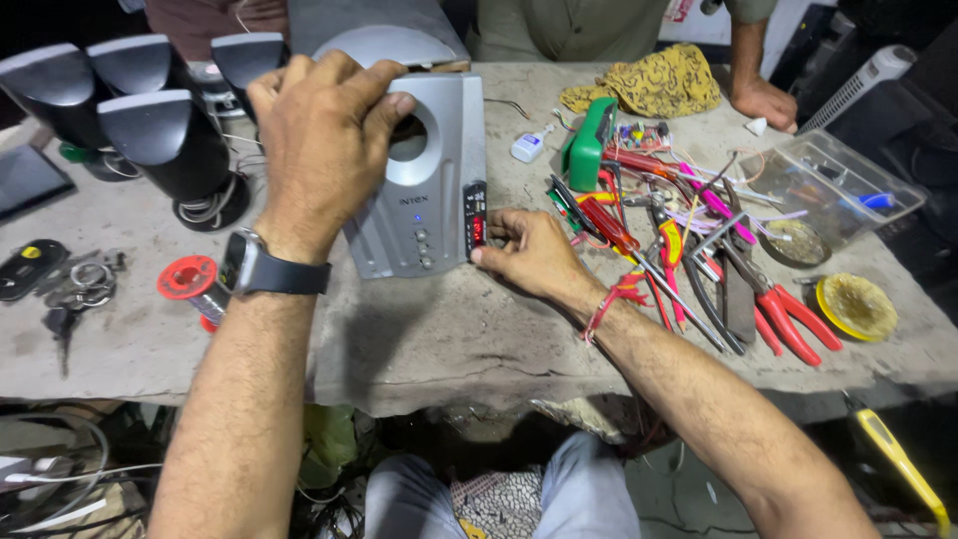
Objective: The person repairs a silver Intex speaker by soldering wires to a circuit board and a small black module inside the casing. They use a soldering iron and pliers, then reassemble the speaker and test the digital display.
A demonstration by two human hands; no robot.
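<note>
Speaker box (424, 190), silver and grey, sits on the worn table (439, 339) near the middle, a bit to the left. It has a round hole in its front and small buttons lower down. The left hand (319, 140) lies on top of the box with the fingers curled over its far edge, gripping it. A dark watch (249, 268) is on that wrist. The right hand (534, 255) is at the right side of the box, with its fingertips pinching a thin black panel (476, 218) that shows a little red light. A red thread (611, 299) is tied round that wrist.

Far left stand some small black speakers (150, 125). Near left lie a red spool (190, 279) and a bunch of keys (75, 294). To the right is a heap of tools: red-handled pliers (783, 314), screwdrivers and loose wires. A clear plastic box (838, 185) sits far right. Another person's hand (763, 100) rests on the far edge of the table.
</note>
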